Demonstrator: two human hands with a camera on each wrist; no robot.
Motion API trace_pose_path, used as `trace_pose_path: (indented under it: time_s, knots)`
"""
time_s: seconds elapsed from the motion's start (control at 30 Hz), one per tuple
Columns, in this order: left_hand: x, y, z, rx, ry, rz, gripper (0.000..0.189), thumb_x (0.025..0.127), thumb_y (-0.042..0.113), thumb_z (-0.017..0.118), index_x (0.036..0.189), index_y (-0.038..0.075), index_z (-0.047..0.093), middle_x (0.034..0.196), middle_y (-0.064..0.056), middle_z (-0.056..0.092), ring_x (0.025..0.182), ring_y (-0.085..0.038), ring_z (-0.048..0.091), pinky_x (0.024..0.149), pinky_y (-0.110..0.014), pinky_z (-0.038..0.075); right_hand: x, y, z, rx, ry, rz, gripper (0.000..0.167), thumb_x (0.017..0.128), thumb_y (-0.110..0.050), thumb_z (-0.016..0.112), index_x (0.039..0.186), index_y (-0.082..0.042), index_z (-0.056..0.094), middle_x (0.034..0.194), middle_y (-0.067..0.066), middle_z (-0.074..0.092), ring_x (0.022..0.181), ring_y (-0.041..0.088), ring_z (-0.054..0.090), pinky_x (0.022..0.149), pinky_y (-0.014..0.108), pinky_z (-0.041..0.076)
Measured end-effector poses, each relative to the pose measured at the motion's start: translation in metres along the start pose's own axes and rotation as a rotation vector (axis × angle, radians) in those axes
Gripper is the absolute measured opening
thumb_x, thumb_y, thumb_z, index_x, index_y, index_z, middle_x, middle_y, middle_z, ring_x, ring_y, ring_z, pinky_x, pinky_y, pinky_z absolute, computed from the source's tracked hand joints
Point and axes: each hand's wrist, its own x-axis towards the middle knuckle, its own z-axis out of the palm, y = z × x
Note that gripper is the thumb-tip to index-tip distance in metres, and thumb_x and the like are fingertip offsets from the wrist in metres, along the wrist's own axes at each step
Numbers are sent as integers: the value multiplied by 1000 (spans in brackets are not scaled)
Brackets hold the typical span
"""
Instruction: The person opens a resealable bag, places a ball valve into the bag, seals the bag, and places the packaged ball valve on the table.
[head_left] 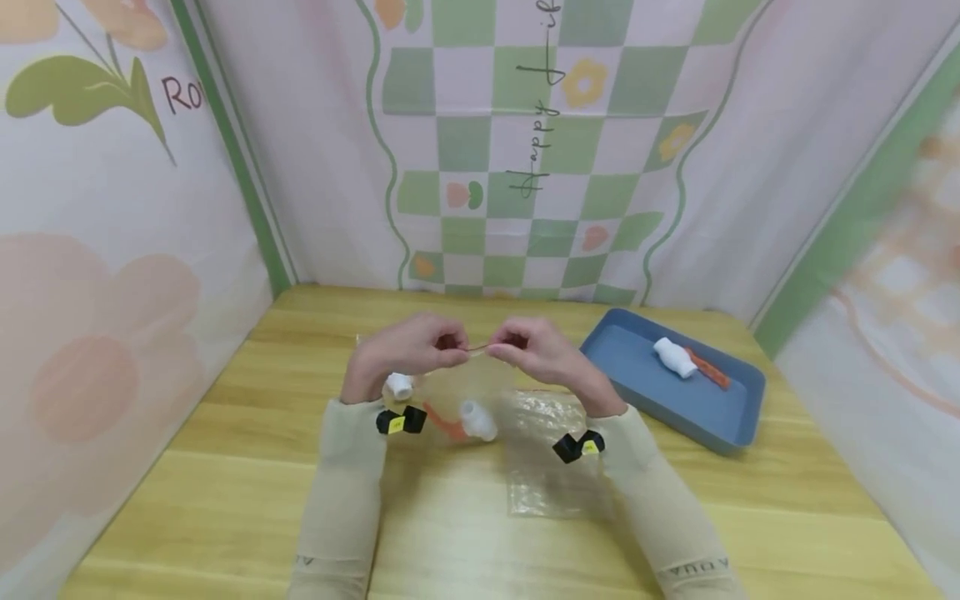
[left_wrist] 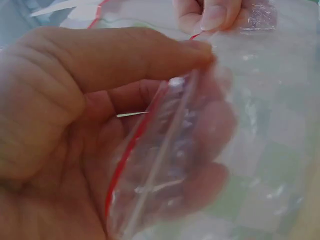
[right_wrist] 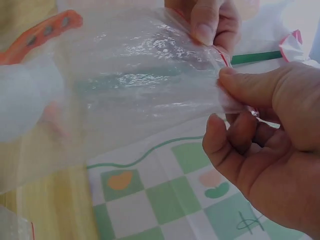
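Observation:
Both hands hold a clear zip-lock bag (right_wrist: pixel 145 75) by its red-lined top edge. My left hand (head_left: pixel 412 346) pinches one part of that edge between thumb and fingers; the plastic runs across its fingers in the left wrist view. Close beside it, my right hand (head_left: pixel 543 354) pinches the edge with thumb and curled fingers. The bag hangs down from the hands. In its lower part show a white bulging tube-like piece (head_left: pixel 478 421) and an orange-red strip (head_left: pixel 446 423), which has dark spots (right_wrist: pixel 47 31) in the right wrist view.
Under the right forearm a second clear bag (head_left: pixel 555 483) lies flat on the wooden table (head_left: pixel 225 500). A blue tray (head_left: pixel 645 383) at the right bears another white piece (head_left: pixel 675 357) and orange-red strip (head_left: pixel 707 368). One more white piece (head_left: pixel 400 385) is partly hidden by the left hand.

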Motion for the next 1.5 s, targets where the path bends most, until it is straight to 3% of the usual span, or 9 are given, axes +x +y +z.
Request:
trace_pose_path:
  time_s: [0.2,0.4,0.63,0.8,1.0,1.17,1.27,1.4,1.5]
  knots:
    - [23,-14,12,-28,50,-11,17,98,24,62,100,12,72,82,0,66,69,-9,52,64,-24,46,6,14,-6,18,-41,68,10,93,-10,66,87,-4,72,69,7,65,55,12,54,51,21,42]
    - [50,-45,10,-50,82,-25,15,97,18,62,95,8,73,79,-3,67,66,-10,54,62,-23,46,36,38,-12,-23,-117,147,13,94,-14,67,88,-3,72,68,5,65,58,17,58,54,25,48]
    - [100,-92,4,-107,10,-161,16,97,18,62,97,5,70,85,-7,66,75,-16,60,68,-25,49,77,96,-13,-34,-205,333,17,96,-18,63,96,-2,70,79,9,65,68,21,60,70,51,57]
    - [122,-120,7,7,-122,-248,14,95,14,62,98,3,69,86,-6,66,75,-14,59,67,-24,49,91,132,-5,-108,-260,416,15,96,-15,61,97,-1,68,83,9,66,70,17,59,68,41,57]
    - [126,-134,8,225,-238,-386,14,90,9,59,94,5,72,86,-9,68,65,-12,53,56,-23,44,93,154,12,-205,-256,446,13,92,-9,61,96,-1,70,91,12,66,76,20,60,65,28,52]
    - [127,-152,15,225,-272,-508,10,87,9,61,86,11,71,75,-1,62,61,-13,51,50,-25,42,95,150,21,-260,-280,493,19,91,-7,58,106,-1,68,110,15,64,95,25,60,80,33,54]
    - [125,-157,20,200,-270,-567,10,84,7,59,78,11,66,68,0,54,58,-14,47,47,-27,39,96,147,24,-238,-237,525,15,90,-4,57,101,0,66,100,14,64,85,23,59,73,31,53]
    - [118,-156,20,152,-238,-580,4,88,9,59,85,11,62,78,-1,58,67,-16,52,55,-28,45,97,148,25,-230,-141,536,9,86,1,57,93,-1,62,88,12,60,75,21,54,64,28,49]
    - [113,-151,14,163,-191,-527,5,92,11,58,96,8,60,89,-4,61,79,-18,55,67,-29,49,98,147,19,-263,-98,490,10,84,1,56,93,0,62,90,13,62,78,22,56,68,28,50]
